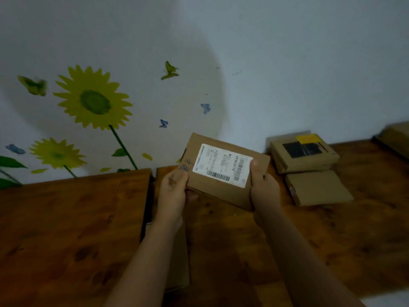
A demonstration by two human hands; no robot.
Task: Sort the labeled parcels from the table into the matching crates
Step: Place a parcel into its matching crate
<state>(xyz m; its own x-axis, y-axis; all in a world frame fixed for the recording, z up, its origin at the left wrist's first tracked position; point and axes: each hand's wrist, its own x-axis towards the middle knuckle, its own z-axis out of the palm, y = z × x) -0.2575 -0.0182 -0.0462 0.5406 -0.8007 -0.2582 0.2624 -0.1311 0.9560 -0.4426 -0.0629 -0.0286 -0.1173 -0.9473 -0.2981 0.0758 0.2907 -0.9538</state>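
I hold a flat brown cardboard parcel [223,171] in the air above the wooden table [332,240], tilted so its white barcode label faces me. Handwriting marks its left edge. My left hand [173,191] grips the parcel's lower left corner, thumb on top. Its right side is gripped by my right hand [264,187], with the thumb lying on the label's edge. A parcel with black and yellow tape [304,155] sits at the back right. A plain brown parcel [318,187] lies in front of it.
A second wooden table [66,229] stands on the left, with a dark gap between the two. A cardboard piece [179,262] shows below my left forearm. Another box edge [396,140] is at the far right. A wall with sunflower stickers rises behind.
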